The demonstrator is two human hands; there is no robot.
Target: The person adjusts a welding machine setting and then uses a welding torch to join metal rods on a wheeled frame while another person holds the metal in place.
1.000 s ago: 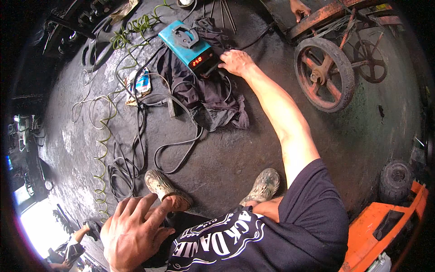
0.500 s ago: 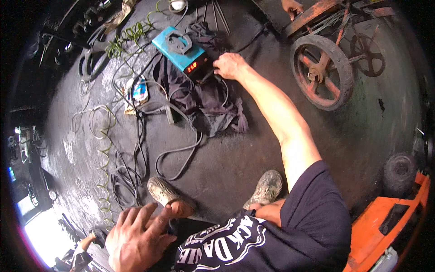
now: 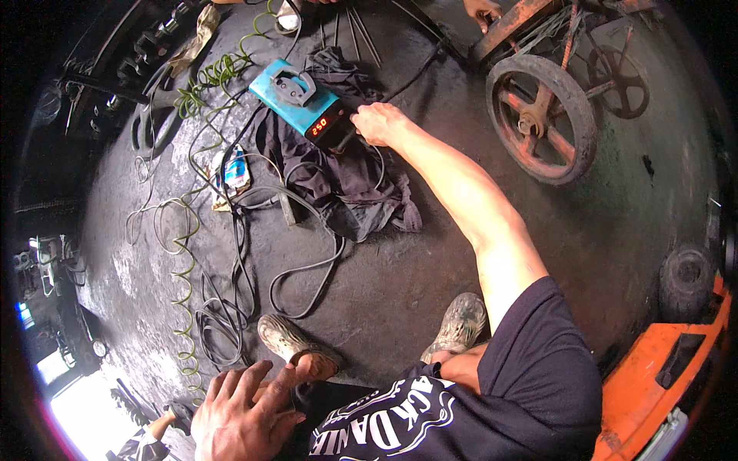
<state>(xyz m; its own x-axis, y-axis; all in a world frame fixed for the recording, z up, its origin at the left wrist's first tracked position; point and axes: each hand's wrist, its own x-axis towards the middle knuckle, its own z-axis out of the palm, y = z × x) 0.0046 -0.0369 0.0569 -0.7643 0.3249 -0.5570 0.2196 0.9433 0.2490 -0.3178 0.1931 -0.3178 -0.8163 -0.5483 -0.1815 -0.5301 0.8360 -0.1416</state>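
Observation:
A blue box-shaped welding machine [image 3: 301,98] with a grey top handle [image 3: 295,86] lies on a crumpled dark cloth [image 3: 369,201]. Red digits glow on its front panel. My right hand [image 3: 378,124] reaches out to that panel, its fingers bent together at the right-hand side. Whatever lies between the fingertips is too small or hidden to make out. Close to my body, at the lower left, my left hand [image 3: 242,411] hangs with its fingers apart and holds nothing. Black cables [image 3: 311,284] run from near the machine across the floor.
A green coiled hose [image 3: 183,269] trails down the left. Near it lies a torn blue-and-white packet [image 3: 235,170]. Thin rods [image 3: 363,37] lie beyond the machine. A rusty wheeled frame [image 3: 542,119] stands at right, with part of another person [image 3: 483,11] beside it. An orange metal body [image 3: 653,384] fills the lower right.
The whole view has shifted slightly. My right hand stays at the front panel, its fingers a little closer in to it. My left hand keeps its spread pose.

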